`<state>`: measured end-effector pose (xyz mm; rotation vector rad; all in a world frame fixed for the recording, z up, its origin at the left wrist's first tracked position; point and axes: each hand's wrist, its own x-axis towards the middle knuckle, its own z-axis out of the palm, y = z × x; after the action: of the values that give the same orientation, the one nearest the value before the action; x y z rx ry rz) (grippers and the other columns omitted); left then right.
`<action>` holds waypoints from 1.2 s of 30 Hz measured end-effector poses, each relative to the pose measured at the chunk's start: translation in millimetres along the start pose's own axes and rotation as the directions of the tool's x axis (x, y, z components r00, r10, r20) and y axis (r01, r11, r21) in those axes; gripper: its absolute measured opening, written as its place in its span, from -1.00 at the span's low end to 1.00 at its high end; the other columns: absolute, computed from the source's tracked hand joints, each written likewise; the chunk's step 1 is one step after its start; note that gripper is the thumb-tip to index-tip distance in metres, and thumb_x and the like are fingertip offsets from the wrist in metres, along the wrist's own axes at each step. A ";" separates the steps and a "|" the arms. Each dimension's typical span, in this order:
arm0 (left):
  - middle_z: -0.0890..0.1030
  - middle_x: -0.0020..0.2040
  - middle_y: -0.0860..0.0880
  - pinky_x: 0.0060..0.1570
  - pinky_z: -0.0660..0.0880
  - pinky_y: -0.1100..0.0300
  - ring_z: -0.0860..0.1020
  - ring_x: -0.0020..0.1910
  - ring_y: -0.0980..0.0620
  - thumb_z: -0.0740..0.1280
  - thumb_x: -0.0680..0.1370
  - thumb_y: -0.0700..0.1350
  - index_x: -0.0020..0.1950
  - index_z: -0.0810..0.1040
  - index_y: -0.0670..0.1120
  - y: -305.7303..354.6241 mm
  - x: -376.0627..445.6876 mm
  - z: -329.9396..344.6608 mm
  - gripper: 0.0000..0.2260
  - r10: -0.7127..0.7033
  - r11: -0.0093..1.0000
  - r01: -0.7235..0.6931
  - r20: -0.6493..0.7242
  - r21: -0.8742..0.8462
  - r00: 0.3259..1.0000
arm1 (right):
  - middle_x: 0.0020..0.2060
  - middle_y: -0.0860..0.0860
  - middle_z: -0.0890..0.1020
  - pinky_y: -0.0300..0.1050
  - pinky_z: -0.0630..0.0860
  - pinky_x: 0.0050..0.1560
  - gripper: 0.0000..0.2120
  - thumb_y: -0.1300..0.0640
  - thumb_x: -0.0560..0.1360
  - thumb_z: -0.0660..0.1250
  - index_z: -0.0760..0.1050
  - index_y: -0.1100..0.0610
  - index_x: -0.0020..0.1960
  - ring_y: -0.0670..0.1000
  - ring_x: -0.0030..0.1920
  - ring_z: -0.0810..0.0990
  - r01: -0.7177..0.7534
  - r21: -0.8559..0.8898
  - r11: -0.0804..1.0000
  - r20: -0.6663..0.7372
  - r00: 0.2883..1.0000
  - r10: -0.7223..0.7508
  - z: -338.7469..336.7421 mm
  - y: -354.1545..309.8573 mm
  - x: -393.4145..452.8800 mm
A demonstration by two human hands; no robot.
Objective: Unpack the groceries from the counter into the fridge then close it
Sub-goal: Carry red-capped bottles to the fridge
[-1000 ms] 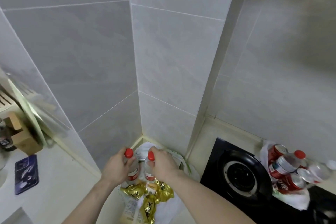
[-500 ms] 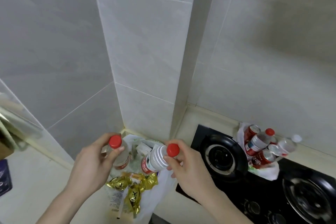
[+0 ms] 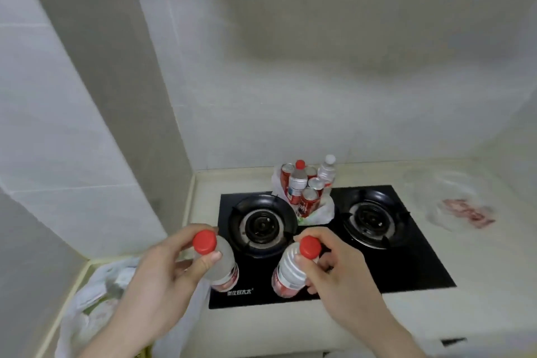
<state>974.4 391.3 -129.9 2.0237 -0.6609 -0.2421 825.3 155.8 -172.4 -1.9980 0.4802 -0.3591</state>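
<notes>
Bag of cans (image 3: 305,200) btwn burners (image 3: 261,225)

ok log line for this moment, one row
left hand: grips bottle | right hand: grips second bottle | over stove | fridge: unseen

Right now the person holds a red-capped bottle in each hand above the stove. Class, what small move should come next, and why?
Probably carry both bottles off toward the fridge, which is out of view. The left hand grips one bottle and the right hand grips the other bottle, both lifted clear of the white bag, so neither hand is free for more.
</notes>
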 end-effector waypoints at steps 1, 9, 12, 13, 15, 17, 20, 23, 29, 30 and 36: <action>0.69 0.00 0.21 -0.23 0.49 0.48 0.63 -0.27 0.18 0.50 0.51 -0.08 0.10 0.64 0.18 7.4 3.9 12.7 -0.79 0.019 1.000 -0.019 0.034 -0.004 0.999 | -0.30 0.14 0.60 0.28 0.63 -0.11 -0.71 -0.08 0.52 0.42 0.54 -0.21 0.23 0.19 -0.26 0.62 -0.021 0.005 1.000 -0.030 0.999 0.021 -12.9 4.1 -7.9; 0.70 0.01 0.18 -0.05 0.53 0.47 0.65 0.06 0.20 0.50 0.52 -0.11 0.12 0.62 0.24 82.5 8.1 129.4 -0.72 0.197 0.980 -0.195 0.263 -0.035 0.944 | -0.25 0.12 0.63 0.24 0.66 -0.12 -0.69 -0.04 0.51 0.43 0.55 -0.22 0.23 0.17 -0.28 0.63 -0.175 0.021 0.984 -0.233 0.957 0.176 -127.4 41.0 -85.3; 0.70 0.05 0.20 -0.03 0.52 0.48 0.63 0.12 0.23 0.50 0.53 -0.08 0.13 0.64 0.20 112.7 -2.1 176.3 -0.76 0.236 0.972 -0.224 0.330 -0.073 0.914 | -0.30 0.13 0.63 0.22 0.66 -0.10 -0.63 -0.14 0.44 0.40 0.54 -0.24 0.24 0.12 -0.33 0.64 -0.231 0.006 0.973 -0.305 0.926 0.222 -172.2 57.2 -118.5; 0.70 0.07 0.21 -0.02 0.53 0.47 0.62 0.15 0.25 0.50 0.53 -0.06 0.14 0.64 0.19 122.5 -6.3 191.7 -0.77 0.245 0.970 -0.228 0.353 -0.089 0.903 | -0.31 0.13 0.63 0.21 0.66 -0.11 -0.61 -0.16 0.43 0.39 0.53 -0.25 0.25 0.11 -0.34 0.64 -0.248 0.002 0.969 -0.327 0.915 0.235 -186.9 62.2 -129.7; 0.70 0.07 0.21 -0.05 0.54 0.46 0.61 0.14 0.26 0.49 0.54 -0.06 0.14 0.64 0.17 140.5 -14.3 222.9 -0.78 0.262 0.965 -0.238 0.391 -0.110 0.882 | -0.33 0.12 0.64 0.18 0.67 -0.10 -0.62 -0.12 0.46 0.42 0.52 -0.26 0.27 0.06 -0.36 0.65 -0.280 -0.013 0.960 -0.372 0.892 0.255 -215.2 72.7 -152.5; 0.70 0.04 0.20 -0.09 0.51 0.46 0.62 0.09 0.21 0.49 0.54 -0.05 0.14 0.63 0.17 156.9 -22.7 255.0 -0.79 0.288 0.958 -0.266 0.417 -0.110 0.862 | -0.32 0.10 0.64 0.18 0.67 -0.10 -0.64 -0.08 0.49 0.44 0.52 -0.26 0.27 0.04 -0.36 0.65 -0.302 0.007 0.953 -0.424 0.863 0.276 -241.1 81.6 -176.3; 0.69 0.06 0.25 -0.02 0.54 0.36 0.62 0.12 0.26 0.49 0.53 -0.01 0.17 0.62 0.20 181.9 -35.6 303.0 -0.76 0.322 0.947 -0.285 0.481 -0.151 0.815 | -0.23 0.01 0.68 0.17 0.67 -0.11 -0.65 -0.14 0.45 0.39 0.53 -0.24 0.23 0.03 -0.35 0.65 -0.323 0.015 0.946 -0.510 0.811 0.285 -275.4 91.9 -213.1; 0.69 0.06 0.29 0.03 0.56 0.27 0.60 0.15 0.35 0.49 0.53 -0.01 0.16 0.61 0.25 212.0 -46.7 348.7 -0.75 0.383 0.923 -0.331 0.556 -0.196 0.738 | -0.22 -0.01 0.69 0.16 0.66 -0.13 -0.73 -0.06 0.49 0.44 0.55 -0.25 0.18 -0.03 -0.37 0.66 -0.343 0.050 0.938 -0.604 0.738 0.302 -305.8 101.6 -250.4; 0.68 0.03 0.33 0.01 0.46 0.35 0.58 0.07 0.43 0.51 0.50 0.01 0.12 0.62 0.27 276.6 -61.8 445.1 -0.75 0.475 0.868 -0.416 0.698 -0.272 0.535 | -0.17 -0.03 0.69 0.22 0.65 -0.12 -0.72 0.04 0.51 0.49 0.57 -0.22 0.17 0.04 -0.35 0.62 -0.407 0.159 0.899 -0.779 0.507 0.368 -351.4 119.3 -323.5; 0.67 0.02 0.35 -0.02 0.45 0.33 0.57 0.02 0.45 0.51 0.50 0.02 0.12 0.61 0.28 287.5 -65.2 463.1 -0.75 0.486 0.860 -0.422 0.715 -0.288 0.503 | -0.16 -0.02 0.68 0.24 0.65 -0.11 -0.74 0.04 0.52 0.48 0.57 -0.20 0.16 0.07 -0.34 0.61 -0.417 0.173 0.892 -0.803 0.465 0.373 -357.8 121.5 -335.0; 0.69 -0.03 0.35 0.01 0.43 0.44 0.59 0.04 0.44 0.55 0.47 -0.09 0.03 0.64 0.28 350.2 -88.3 573.5 -0.72 0.556 0.796 -0.414 0.803 -0.441 0.213 | -0.15 0.06 0.65 0.08 0.60 -0.13 -0.75 0.12 0.59 0.43 0.52 -0.17 0.17 0.13 -0.29 0.63 -0.505 0.228 0.833 -0.901 0.216 0.377 -393.5 132.8 -391.8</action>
<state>533.7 -123.5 -140.4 1.2513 -1.9106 -1.0458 282.3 -16.1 -132.4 -1.4318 1.8247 -1.1382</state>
